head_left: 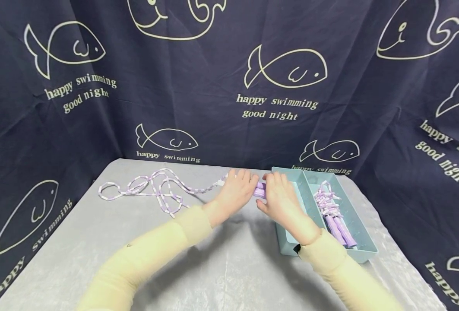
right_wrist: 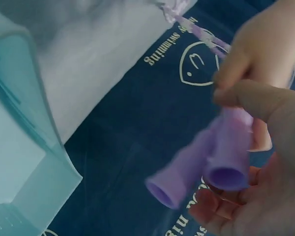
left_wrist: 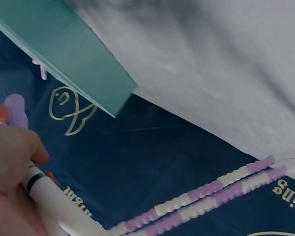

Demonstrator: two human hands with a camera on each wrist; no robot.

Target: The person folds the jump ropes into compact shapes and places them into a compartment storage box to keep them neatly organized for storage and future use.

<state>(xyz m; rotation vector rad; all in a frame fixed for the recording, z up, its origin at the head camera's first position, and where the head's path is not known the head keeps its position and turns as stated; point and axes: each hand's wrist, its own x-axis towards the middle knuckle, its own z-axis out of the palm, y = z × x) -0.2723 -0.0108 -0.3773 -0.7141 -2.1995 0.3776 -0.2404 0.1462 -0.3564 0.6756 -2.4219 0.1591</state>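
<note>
A purple-and-white beaded jump rope has two ribbed purple handles held side by side above the table. My left hand grips them at the white ends, where the beaded cord comes out. Around the purple ends, my right hand holds the handles between thumb and fingers; in the right wrist view their hollow ends point toward the camera. The rest of the cord lies in loose loops on the table to the left.
A teal two-compartment tray stands right of my hands. Its right compartment holds a second, bundled jump rope with purple handles. Grey cloth covers the table, and a dark blue curtain with fish prints surrounds it.
</note>
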